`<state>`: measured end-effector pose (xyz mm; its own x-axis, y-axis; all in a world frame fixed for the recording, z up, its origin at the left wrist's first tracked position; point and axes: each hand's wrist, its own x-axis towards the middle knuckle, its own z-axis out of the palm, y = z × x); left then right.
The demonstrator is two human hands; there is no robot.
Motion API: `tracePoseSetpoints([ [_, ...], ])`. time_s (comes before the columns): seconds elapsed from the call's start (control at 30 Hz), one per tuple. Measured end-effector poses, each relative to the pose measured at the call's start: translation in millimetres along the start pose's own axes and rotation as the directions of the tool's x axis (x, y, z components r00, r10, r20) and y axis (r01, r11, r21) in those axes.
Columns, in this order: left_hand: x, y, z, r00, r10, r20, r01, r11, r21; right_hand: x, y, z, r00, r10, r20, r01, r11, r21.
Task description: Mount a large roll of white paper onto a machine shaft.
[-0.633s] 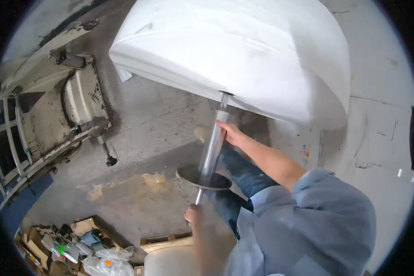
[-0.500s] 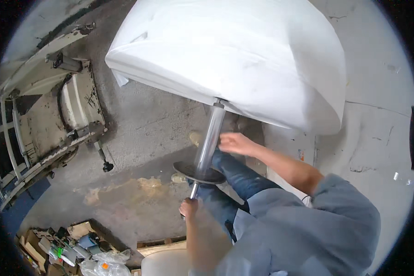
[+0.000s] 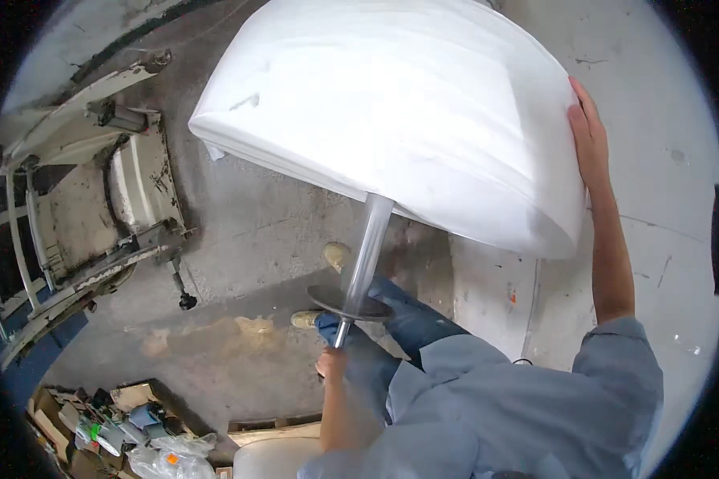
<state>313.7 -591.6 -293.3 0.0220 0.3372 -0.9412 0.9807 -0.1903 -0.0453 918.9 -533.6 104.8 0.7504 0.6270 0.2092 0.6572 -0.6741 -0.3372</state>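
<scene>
A big white roll (image 3: 383, 104) of sheet material spreads across the upper middle of the view. From its lower edge a shiny metal shaft (image 3: 370, 243) sticks out toward me, its far end hidden in the roll. Around the shaft sits a dark round disc (image 3: 327, 300), apart from the roll. Below the disc the shaft narrows, and my left hand (image 3: 331, 364) is closed around that thin end. My right hand (image 3: 589, 144) lies against the roll's right side with fingers stretched out.
On the left stands a worn cream metal frame machine (image 3: 80, 207) with a short foot (image 3: 185, 299). Cardboard boxes (image 3: 52, 415) with tools and clear plastic bags (image 3: 180, 457) sit at the lower left. A pale round-edged surface (image 3: 276, 457) lies near my left forearm.
My right hand has moved from beside the shaft up to the roll's right side. The shaft reaches further into the roll, whose end fitting no longer shows. My left hand keeps its grip.
</scene>
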Motion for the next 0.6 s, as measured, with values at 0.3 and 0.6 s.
tracePoseSetpoints([
  [0.3, 43, -1, -15, 1.0, 0.007, 0.022, -0.008, 0.997, 0.07, -14, -6, 11, 0.994, 0.07, 0.078, -0.086, 0.972, 0.217],
  [0.6, 27, -7, 1, 0.996, -0.005, 0.086, 0.002, 1.0, 0.029, -16, -32, 22, 0.967, -0.17, 0.188, 0.185, 0.98, -0.068],
])
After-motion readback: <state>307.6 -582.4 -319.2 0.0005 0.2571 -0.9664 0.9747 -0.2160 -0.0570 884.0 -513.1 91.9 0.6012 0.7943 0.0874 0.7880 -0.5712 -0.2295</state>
